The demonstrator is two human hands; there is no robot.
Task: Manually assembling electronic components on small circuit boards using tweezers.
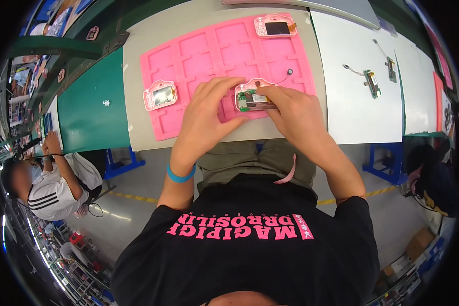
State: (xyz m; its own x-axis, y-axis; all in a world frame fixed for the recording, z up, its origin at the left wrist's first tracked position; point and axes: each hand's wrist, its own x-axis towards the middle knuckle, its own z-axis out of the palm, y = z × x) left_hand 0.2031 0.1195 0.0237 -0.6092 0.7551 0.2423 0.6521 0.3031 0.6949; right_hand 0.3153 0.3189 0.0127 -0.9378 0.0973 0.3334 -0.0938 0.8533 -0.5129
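A small pink-and-white device casing point(238, 103) sits over the near edge of the pink foam tray point(195, 66). Inside it show a green circuit board point(247, 97) and a silver battery block point(260, 99). My left hand point(209, 108) spans the casing's left side, index fingertip at its upper edge and thumb by its lower edge. With thumb and fingers closed, my right hand point(297, 109) grips the board's right end, partly hiding it. A thin wire leads up and right from the casing to a small round black part point(289, 72).
Two other casings with screens, one at the left point(160, 96) and one at the far right point(276, 27), lie in the tray. Two circuit boards with wires, one nearer point(372, 84) and one farther point(391, 69), lie on the white sheet point(359, 120). A co-worker point(56, 183) sits left.
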